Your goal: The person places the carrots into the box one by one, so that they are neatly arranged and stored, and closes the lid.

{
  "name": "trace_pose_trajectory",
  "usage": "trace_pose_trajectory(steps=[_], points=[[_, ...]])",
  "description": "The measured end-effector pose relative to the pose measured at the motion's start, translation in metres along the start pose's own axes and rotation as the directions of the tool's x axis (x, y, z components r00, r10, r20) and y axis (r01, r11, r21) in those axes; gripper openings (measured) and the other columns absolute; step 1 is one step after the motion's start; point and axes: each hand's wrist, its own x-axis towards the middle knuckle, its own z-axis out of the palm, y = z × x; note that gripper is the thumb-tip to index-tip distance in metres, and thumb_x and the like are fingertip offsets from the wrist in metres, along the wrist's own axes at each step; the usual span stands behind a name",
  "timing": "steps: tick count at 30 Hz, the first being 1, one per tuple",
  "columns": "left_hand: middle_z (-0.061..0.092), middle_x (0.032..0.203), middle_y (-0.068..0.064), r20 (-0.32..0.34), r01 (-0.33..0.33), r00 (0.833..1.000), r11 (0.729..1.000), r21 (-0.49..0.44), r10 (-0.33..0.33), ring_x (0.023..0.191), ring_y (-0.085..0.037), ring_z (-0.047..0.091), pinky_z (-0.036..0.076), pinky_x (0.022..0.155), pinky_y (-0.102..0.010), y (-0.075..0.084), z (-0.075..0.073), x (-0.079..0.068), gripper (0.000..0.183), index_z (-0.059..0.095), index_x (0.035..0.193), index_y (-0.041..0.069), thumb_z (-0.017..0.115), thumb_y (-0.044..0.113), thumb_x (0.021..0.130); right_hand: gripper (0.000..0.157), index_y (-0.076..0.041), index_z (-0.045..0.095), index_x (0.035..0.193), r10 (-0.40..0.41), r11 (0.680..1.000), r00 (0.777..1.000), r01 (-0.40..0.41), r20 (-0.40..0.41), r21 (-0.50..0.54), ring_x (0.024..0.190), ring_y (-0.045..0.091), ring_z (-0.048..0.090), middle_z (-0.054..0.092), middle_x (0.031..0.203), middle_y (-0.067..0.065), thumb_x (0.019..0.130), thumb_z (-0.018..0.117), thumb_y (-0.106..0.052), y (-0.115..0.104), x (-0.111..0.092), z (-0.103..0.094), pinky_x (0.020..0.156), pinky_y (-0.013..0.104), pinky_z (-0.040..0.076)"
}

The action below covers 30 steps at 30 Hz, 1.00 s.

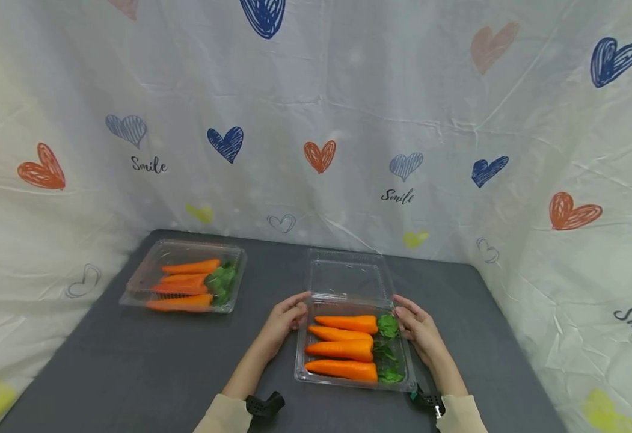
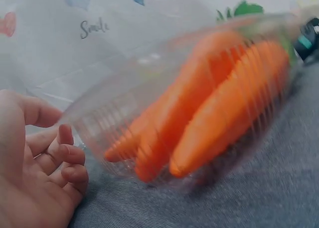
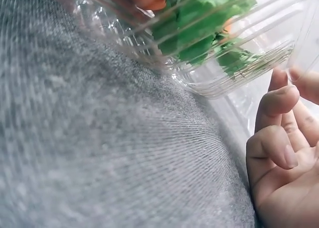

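A clear plastic clamshell container (image 1: 300,361) sits on the dark table in front of me, its lid (image 1: 350,273) folded back toward the wall. Inside lie several orange carrots (image 1: 343,349) with green leafy tops (image 1: 390,376) at the right end. My left hand (image 1: 282,325) pinches the rim at the container's left side near the hinge. On the opposite side my right hand (image 1: 418,331) pinches the rim between its fingertips (image 3: 279,81). In the left wrist view the container (image 2: 94,123) looks blurred, and the left fingers (image 2: 42,113) meet its corner.
A second clear container (image 1: 156,255) with its lid over it holds carrots (image 1: 183,285) and green leaves at the table's back left. A pale curtain (image 1: 272,96) printed with hearts hangs behind the grey table (image 1: 159,367) and down both sides. Each wrist wears a black strap device (image 1: 264,405).
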Motion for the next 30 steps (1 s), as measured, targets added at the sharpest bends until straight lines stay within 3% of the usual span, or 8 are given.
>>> trace_pose_trajectory(steps=[6, 11, 21, 25, 29, 30], points=[[0.057, 0.094, 0.004, 0.047, 0.019, 0.999, 0.997, -0.073, -0.016, 0.072, -0.014, 0.039, 0.036, 0.069, -0.027, 0.0006, -0.0064, 0.0028, 0.052, 0.044, 0.158, -0.001, 0.056, 0.009, 0.109, 0.054, -0.008, 0.044, 0.159, -0.034, 0.999, 0.999, 0.035, -0.022, 0.008, 0.062, 0.005, 0.047, 0.069, 0.095, -0.009, 0.111, 0.060, -0.024, 0.0012, -0.0019, 0.0014, 0.055, 0.020, 0.035], [0.060, 0.095, 0.004, 0.037, 0.034, 0.999, 0.995, -0.097, -0.031, 0.072, -0.014, 0.041, 0.038, 0.069, -0.027, 0.0006, -0.0062, 0.0055, 0.055, 0.043, 0.159, 0.003, 0.058, 0.007, 0.106, 0.052, -0.010, 0.046, 0.157, -0.050, 0.998, 0.998, 0.051, -0.049, 0.024, 0.060, 0.006, 0.045, 0.068, 0.088, -0.008, 0.110, 0.062, -0.024, 0.0007, -0.0031, 0.0026, 0.054, 0.021, 0.035], [0.061, 0.091, 0.004, 0.036, 0.045, 0.998, 0.992, -0.119, -0.041, 0.067, -0.013, 0.040, 0.037, 0.067, -0.027, 0.0007, -0.0082, 0.0033, 0.051, 0.044, 0.153, 0.007, 0.061, 0.004, 0.105, 0.040, -0.007, 0.051, 0.145, -0.063, 0.995, 0.995, 0.069, -0.077, 0.077, 0.061, 0.007, 0.045, 0.072, 0.094, -0.008, 0.109, 0.063, -0.019, 0.0036, -0.0022, 0.0058, 0.053, 0.021, 0.035], [0.059, 0.087, 0.005, 0.060, 0.034, 0.998, 0.990, -0.136, -0.026, 0.067, -0.013, 0.037, 0.035, 0.066, -0.028, 0.0007, -0.0072, 0.0027, 0.045, 0.045, 0.148, 0.008, 0.060, 0.004, 0.105, 0.030, -0.007, 0.054, 0.137, -0.082, 0.993, 0.993, 0.089, -0.089, 0.080, 0.062, 0.008, 0.046, 0.070, 0.091, -0.006, 0.109, 0.062, -0.016, 0.0062, -0.0038, 0.0054, 0.054, 0.021, 0.036], [0.057, 0.085, 0.004, 0.061, 0.028, 0.998, 0.990, -0.137, -0.020, 0.066, -0.014, 0.037, 0.034, 0.066, -0.028, 0.0005, -0.0052, 0.0022, 0.037, 0.050, 0.139, 0.012, 0.061, 0.004, 0.105, 0.006, -0.015, 0.064, 0.115, -0.116, 0.987, 0.989, 0.125, -0.097, 0.096, 0.061, 0.007, 0.046, 0.068, 0.086, -0.006, 0.109, 0.063, -0.015, 0.0084, -0.0074, 0.0040, 0.055, 0.021, 0.037], [0.057, 0.085, 0.004, 0.058, 0.027, 0.998, 0.991, -0.134, -0.020, 0.066, -0.014, 0.037, 0.035, 0.066, -0.028, 0.0001, -0.0049, 0.0021, 0.035, 0.052, 0.137, 0.012, 0.061, 0.004, 0.104, 0.007, -0.020, 0.064, 0.114, -0.129, 0.985, 0.987, 0.138, -0.095, 0.103, 0.061, 0.006, 0.046, 0.068, 0.086, -0.007, 0.108, 0.063, -0.015, 0.0088, -0.0090, 0.0033, 0.055, 0.020, 0.037]])
